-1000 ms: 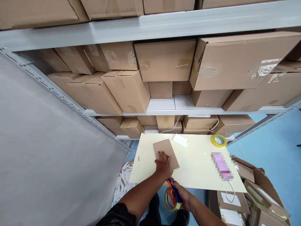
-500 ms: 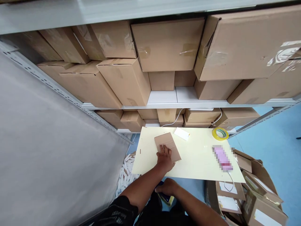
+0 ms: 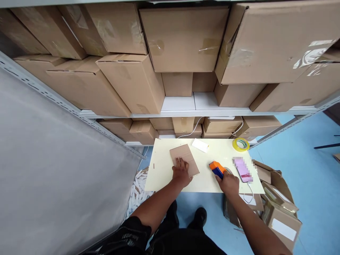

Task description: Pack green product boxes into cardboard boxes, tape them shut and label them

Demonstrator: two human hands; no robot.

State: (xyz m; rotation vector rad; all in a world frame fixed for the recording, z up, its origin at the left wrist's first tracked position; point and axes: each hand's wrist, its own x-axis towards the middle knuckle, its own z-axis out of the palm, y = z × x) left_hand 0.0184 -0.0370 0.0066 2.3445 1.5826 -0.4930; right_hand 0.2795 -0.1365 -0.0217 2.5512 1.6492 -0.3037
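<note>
A small flat cardboard box (image 3: 189,154) lies at a slant on the pale yellow table (image 3: 164,184). My left hand (image 3: 182,173) is over its near end, fingers bent across the top and thumb by the near edge, holding it down. To the right, just above the table's front part, my right hand (image 3: 230,182) grips a tape dispenser (image 3: 218,169) with an orange front and a blue side. Its handle is hidden in my palm, and part of the tape roll shows behind it. The dispenser is apart from the box.
Farther back on the table are a small white box (image 3: 200,145) and a yellow tape roll (image 3: 241,144). A pink phone (image 3: 243,170) with a white cable lies at the right. Cardboard boxes (image 3: 186,39) fill the shelf (image 3: 177,103) ahead. More cartons (image 3: 283,226) stand on the floor at right.
My right hand has come up from below the table's front edge to the right side above the table, bringing the tape dispenser into clear view. My left hand stays on the box.
</note>
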